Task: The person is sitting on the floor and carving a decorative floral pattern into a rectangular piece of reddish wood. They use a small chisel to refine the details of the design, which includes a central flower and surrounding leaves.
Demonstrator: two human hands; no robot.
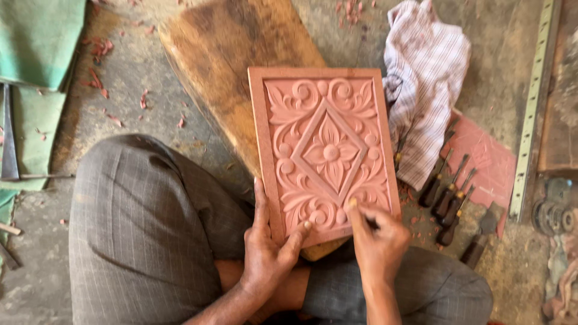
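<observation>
A reddish carved panel [328, 147] with a flower inside a diamond and scroll leaves lies tilted on a worn wooden board [232, 66]. My left hand [270, 244] grips the panel's near left corner, thumb along its edge and a finger on the carving. My right hand [378, 241] is closed around a small dark carving tool [371, 224], held like a pen against the lower right scrolls. Most of the tool is hidden by my fingers.
My crossed legs in grey striped trousers [144, 229] fill the near side. Several wooden-handled chisels [448, 195] lie right of the panel beside a checked cloth [424, 78]. A metal ruler [533, 108] runs along the right. Green cloth [33, 72] lies far left, with reddish shavings [99, 78] about.
</observation>
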